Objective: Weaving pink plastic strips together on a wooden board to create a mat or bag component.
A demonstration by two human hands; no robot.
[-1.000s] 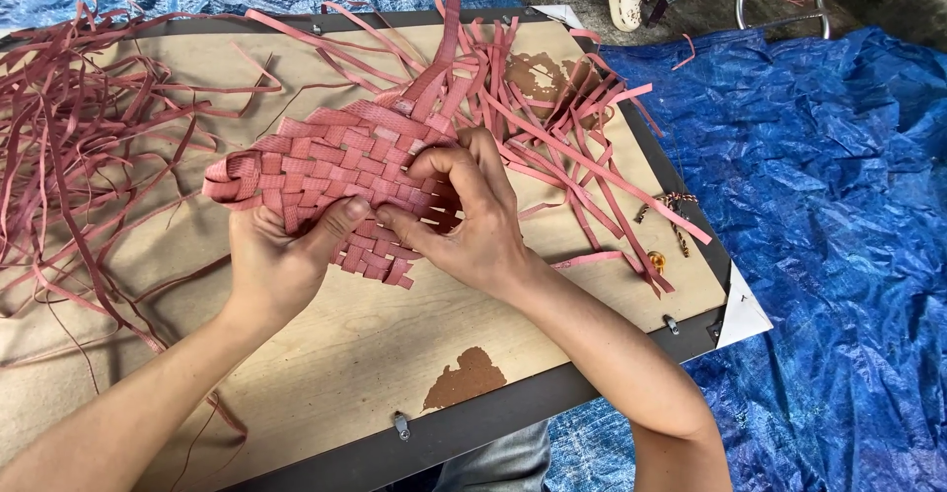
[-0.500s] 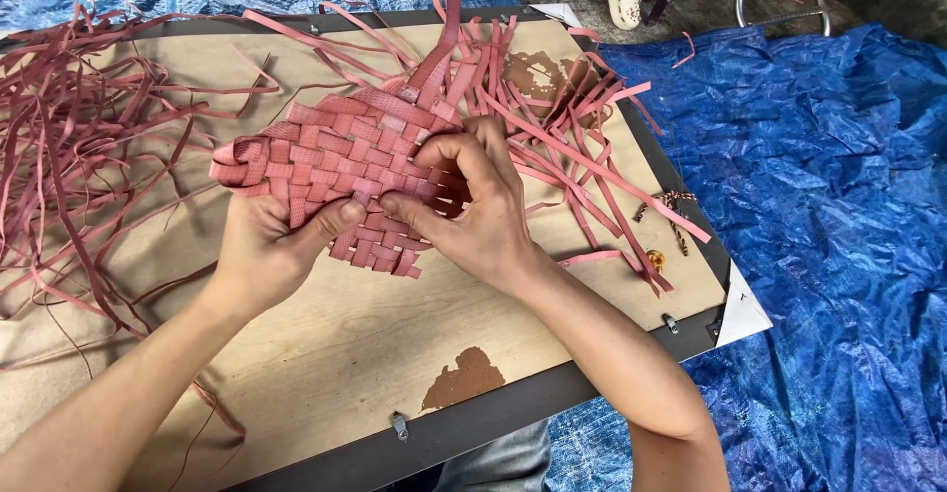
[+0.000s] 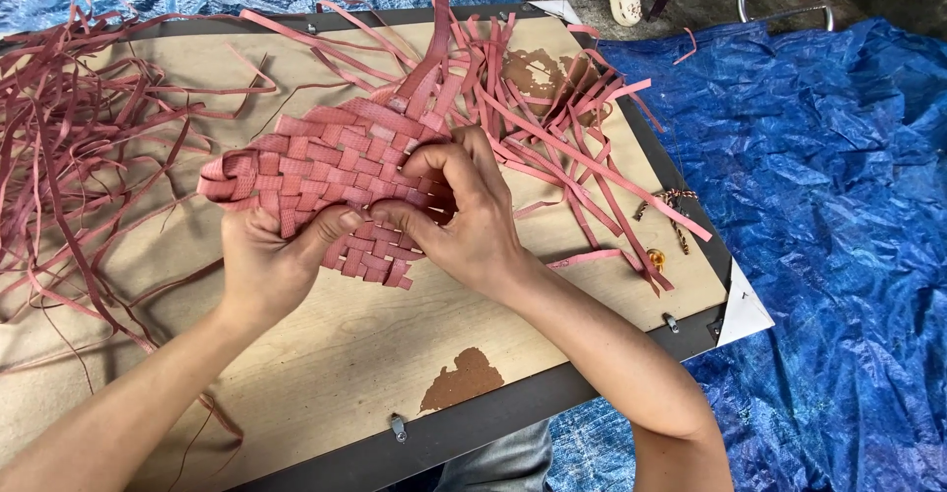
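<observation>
Woven mat (image 3: 326,171) lifted slightly, wooden board (image 3: 326,354), blue tarp (image 3: 838,206) around

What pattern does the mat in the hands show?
A pink checker weave of flat strips, on the mat; head view.

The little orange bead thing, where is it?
In the head view the orange bead lies on the wooden board near its right edge, beside the ends of the pink strips, to the right of the right hand.

bright, even daylight; soft shadows under the arms, mild glare on the blue tarp (image 3: 838,206), sharp focus.
</observation>
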